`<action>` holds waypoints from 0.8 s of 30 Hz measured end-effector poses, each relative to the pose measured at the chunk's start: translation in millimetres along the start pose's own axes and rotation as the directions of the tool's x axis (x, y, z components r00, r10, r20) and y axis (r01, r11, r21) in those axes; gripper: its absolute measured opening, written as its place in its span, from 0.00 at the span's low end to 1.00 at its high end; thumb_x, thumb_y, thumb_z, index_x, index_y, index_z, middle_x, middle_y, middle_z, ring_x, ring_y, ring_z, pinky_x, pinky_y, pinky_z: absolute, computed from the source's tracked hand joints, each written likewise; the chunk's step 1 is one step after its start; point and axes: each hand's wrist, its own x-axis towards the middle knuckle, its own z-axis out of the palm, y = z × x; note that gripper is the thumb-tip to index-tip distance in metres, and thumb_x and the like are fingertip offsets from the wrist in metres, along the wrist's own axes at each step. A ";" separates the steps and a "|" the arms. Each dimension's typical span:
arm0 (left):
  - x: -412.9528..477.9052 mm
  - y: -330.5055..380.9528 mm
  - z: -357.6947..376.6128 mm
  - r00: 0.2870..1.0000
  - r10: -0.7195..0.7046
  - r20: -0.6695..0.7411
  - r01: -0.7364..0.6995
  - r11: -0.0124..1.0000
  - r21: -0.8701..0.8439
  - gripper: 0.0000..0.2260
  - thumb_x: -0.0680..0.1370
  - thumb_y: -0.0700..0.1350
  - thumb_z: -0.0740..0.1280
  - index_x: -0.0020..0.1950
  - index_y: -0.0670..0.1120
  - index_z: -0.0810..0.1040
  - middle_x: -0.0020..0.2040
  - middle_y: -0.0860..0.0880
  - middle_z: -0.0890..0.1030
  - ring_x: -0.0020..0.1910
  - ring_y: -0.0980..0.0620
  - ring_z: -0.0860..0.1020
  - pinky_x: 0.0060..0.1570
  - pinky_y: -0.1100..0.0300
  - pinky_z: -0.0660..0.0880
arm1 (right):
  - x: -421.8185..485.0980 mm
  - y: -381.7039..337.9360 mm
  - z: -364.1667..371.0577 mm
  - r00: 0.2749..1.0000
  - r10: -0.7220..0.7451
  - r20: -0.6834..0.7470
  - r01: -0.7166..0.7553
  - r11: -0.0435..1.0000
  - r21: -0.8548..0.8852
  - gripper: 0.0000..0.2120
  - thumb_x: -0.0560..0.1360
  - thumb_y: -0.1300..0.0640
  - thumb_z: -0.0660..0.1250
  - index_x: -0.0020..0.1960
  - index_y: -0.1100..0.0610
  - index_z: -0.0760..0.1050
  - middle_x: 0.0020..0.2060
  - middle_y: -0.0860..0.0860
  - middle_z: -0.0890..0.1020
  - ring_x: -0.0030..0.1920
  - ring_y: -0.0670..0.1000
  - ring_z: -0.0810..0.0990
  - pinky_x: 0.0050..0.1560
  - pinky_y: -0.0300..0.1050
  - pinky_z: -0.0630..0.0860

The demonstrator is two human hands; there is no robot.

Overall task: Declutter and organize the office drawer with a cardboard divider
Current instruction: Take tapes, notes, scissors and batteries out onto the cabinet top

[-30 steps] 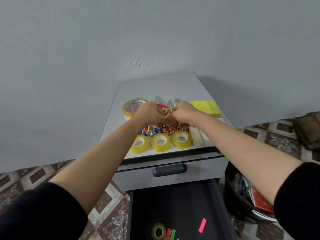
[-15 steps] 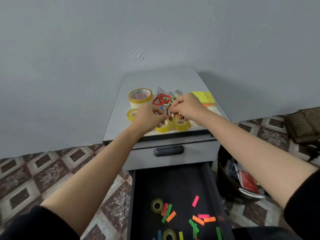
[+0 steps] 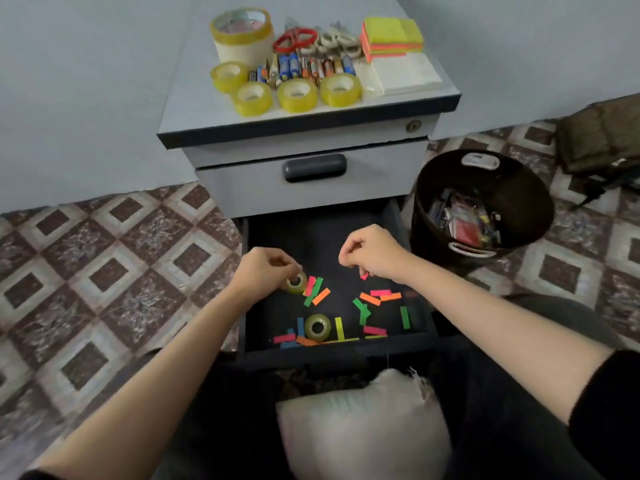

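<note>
Both my hands are down in the open drawer (image 3: 311, 237).

My left hand (image 3: 263, 271) curls round a small tape roll (image 3: 296, 284) at the drawer's left side. My right hand (image 3: 372, 252) has its fingers bunched, and a pink strip (image 3: 363, 276) peeks from beneath it, perhaps pinched; I cannot tell. A second roll (image 3: 318, 327) and coloured strips (image 3: 379, 297) lie scattered nearer me.

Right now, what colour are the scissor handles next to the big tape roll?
Red. The scissor handles show clearest in the head view, on the cabinet top.
</note>
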 end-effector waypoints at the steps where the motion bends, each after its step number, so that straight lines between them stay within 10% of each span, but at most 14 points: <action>1: 1.5 -9.6 8.5 0.999 -0.027 0.027 0.026 1.000 0.006 0.04 0.75 0.40 0.68 0.40 0.43 0.81 0.35 0.50 0.81 0.25 0.62 0.76 0.30 0.73 0.71 | 2.2 9.5 6.9 1.000 0.012 0.024 -0.012 1.000 -0.016 0.07 0.72 0.66 0.67 0.36 0.58 0.78 0.29 0.46 0.77 0.25 0.47 0.73 0.23 0.29 0.67; 12: 59.0 -70.3 52.4 0.973 -0.212 0.088 0.199 0.970 0.141 0.05 0.76 0.42 0.68 0.48 0.43 0.82 0.42 0.46 0.81 0.39 0.53 0.79 0.40 0.65 0.73 | 41.3 55.0 34.0 0.977 0.163 0.136 -0.167 0.986 0.017 0.06 0.73 0.66 0.67 0.39 0.58 0.78 0.32 0.48 0.78 0.29 0.44 0.73 0.24 0.30 0.68; 19: 82.8 -86.8 68.9 0.998 0.063 0.032 -0.070 0.907 0.415 0.18 0.75 0.42 0.67 0.65 0.46 0.75 0.65 0.46 0.73 0.61 0.46 0.72 0.55 0.59 0.70 | 48.1 66.6 59.4 0.961 0.176 0.216 -0.153 0.981 -0.116 0.04 0.73 0.63 0.69 0.40 0.57 0.79 0.35 0.46 0.78 0.31 0.43 0.74 0.30 0.32 0.68; 24: 89.0 -99.3 73.3 0.978 -0.001 0.207 -0.118 0.822 0.557 0.29 0.76 0.43 0.67 0.75 0.50 0.60 0.76 0.48 0.57 0.72 0.42 0.61 0.68 0.53 0.62 | 46.9 73.4 63.7 0.961 0.157 0.227 -0.123 0.979 -0.160 0.02 0.72 0.62 0.70 0.44 0.57 0.80 0.33 0.43 0.75 0.34 0.43 0.74 0.40 0.37 0.72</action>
